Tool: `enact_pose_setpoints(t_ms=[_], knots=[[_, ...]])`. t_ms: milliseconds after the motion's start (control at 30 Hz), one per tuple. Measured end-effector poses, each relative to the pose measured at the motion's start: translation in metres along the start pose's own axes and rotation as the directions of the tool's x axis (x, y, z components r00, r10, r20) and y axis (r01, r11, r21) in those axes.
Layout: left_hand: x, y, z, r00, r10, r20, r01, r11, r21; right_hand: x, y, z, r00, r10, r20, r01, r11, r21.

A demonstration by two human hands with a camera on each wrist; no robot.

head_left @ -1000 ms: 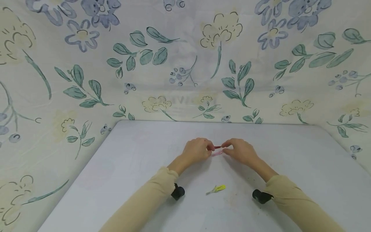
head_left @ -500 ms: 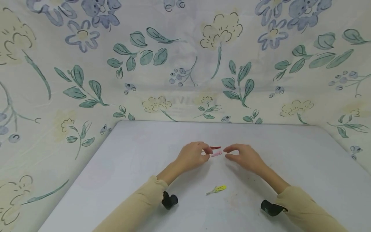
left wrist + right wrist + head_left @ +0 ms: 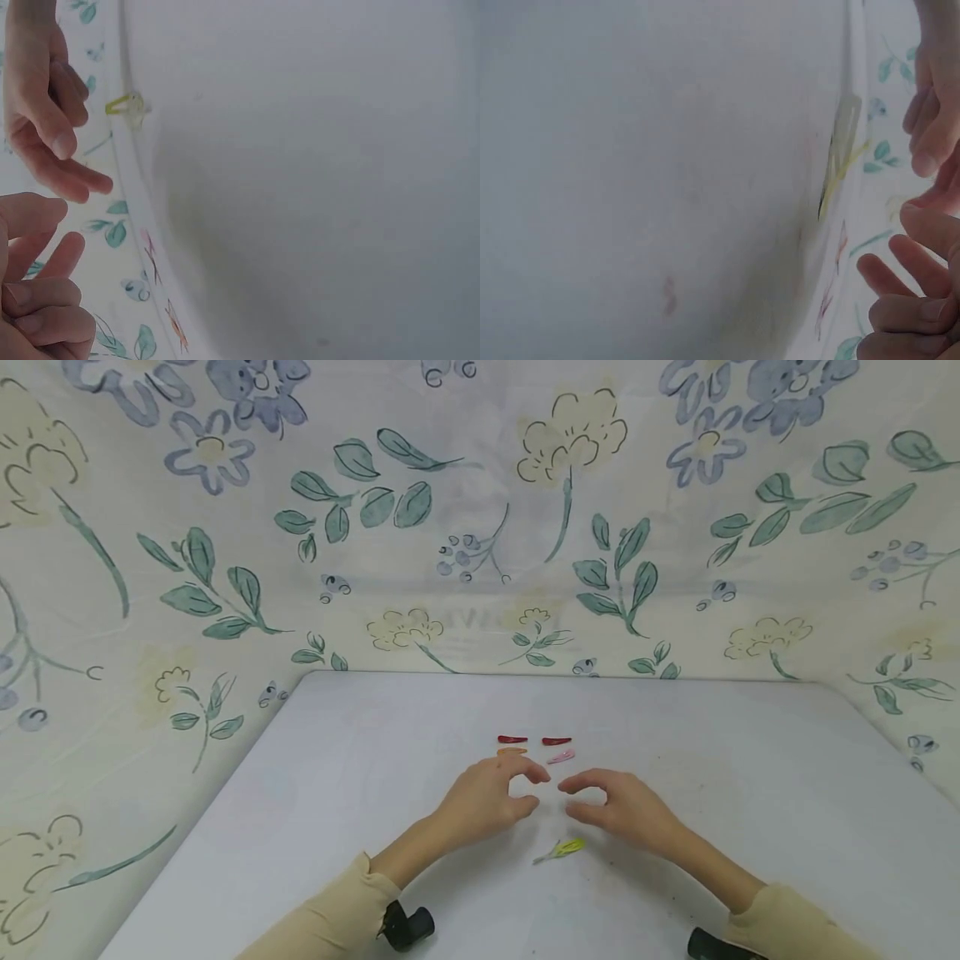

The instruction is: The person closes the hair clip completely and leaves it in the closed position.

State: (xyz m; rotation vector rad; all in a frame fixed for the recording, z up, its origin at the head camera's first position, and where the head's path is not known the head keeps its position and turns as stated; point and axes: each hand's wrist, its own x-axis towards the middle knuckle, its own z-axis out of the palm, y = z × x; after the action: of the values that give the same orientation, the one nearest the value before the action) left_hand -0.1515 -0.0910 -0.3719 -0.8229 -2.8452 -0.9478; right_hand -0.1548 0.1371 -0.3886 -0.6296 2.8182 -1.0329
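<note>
Both of my hands hover over the white table with nothing between their fingers. My left hand (image 3: 483, 797) has its thumb and forefinger spread apart, just in front of an orange snap hair clip (image 3: 512, 751). Facing it, my right hand (image 3: 630, 810) has a similar loose gap between finger and thumb. A pink hair clip (image 3: 561, 757) lies beyond the fingertips, below a red hair clip (image 3: 557, 742). Left of that one is a second red hair clip (image 3: 513, 739). Nearer me, a yellow hair clip (image 3: 572, 846) overlaps a pale hair clip (image 3: 847, 124).
The white table (image 3: 360, 718) reaches back to a floral cloth (image 3: 480, 568) that hangs behind it and along the left side. Black wrist cameras (image 3: 407, 927) sit at the sleeve cuffs. Small specks dot the tabletop on the right.
My hands have let go of the red clip at the back and drawn nearer to me. The left red clip and the orange clip, hidden before, now show.
</note>
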Motion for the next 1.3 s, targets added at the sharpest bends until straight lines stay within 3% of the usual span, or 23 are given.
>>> enact_pose_setpoints(t_ms=[300, 467, 633, 800, 1000, 1200, 1300], knots=[[-0.03, -0.001, 0.005, 0.999, -0.035, 0.038, 0.035, 0.999, -0.011, -0.016, -0.004, 0.01, 0.994, -0.09, 0.063, 0.091, 0.996, -0.001], [-0.039, 0.0, 0.009, 0.998, -0.012, 0.066, 0.012, 1.0, 0.004, -0.024, -0.008, 0.014, 0.989, -0.111, 0.098, 0.112, 0.994, -0.005], [-0.042, 0.002, 0.015, 0.995, 0.025, 0.1, -0.03, 0.998, 0.051, -0.028, -0.011, 0.018, 0.988, -0.094, 0.121, 0.098, 0.995, -0.023], [-0.043, 0.005, 0.019, 0.992, -0.016, 0.125, 0.004, 0.995, 0.095, -0.029, -0.012, 0.022, 0.989, -0.109, 0.102, 0.115, 0.991, -0.06], [-0.043, 0.008, 0.022, 0.994, -0.015, 0.11, -0.002, 0.988, 0.151, -0.029, -0.014, 0.026, 0.989, -0.132, 0.07, 0.138, 0.985, -0.102], [-0.042, 0.009, 0.023, 0.996, -0.005, 0.09, -0.012, 0.982, 0.19, -0.032, -0.015, 0.029, 0.974, -0.226, 0.016, 0.225, 0.957, -0.186], [-0.041, 0.01, 0.024, 0.997, 0.002, 0.08, -0.018, 0.98, 0.2, -0.033, -0.019, 0.03, 0.975, -0.222, 0.01, 0.219, 0.953, -0.211]])
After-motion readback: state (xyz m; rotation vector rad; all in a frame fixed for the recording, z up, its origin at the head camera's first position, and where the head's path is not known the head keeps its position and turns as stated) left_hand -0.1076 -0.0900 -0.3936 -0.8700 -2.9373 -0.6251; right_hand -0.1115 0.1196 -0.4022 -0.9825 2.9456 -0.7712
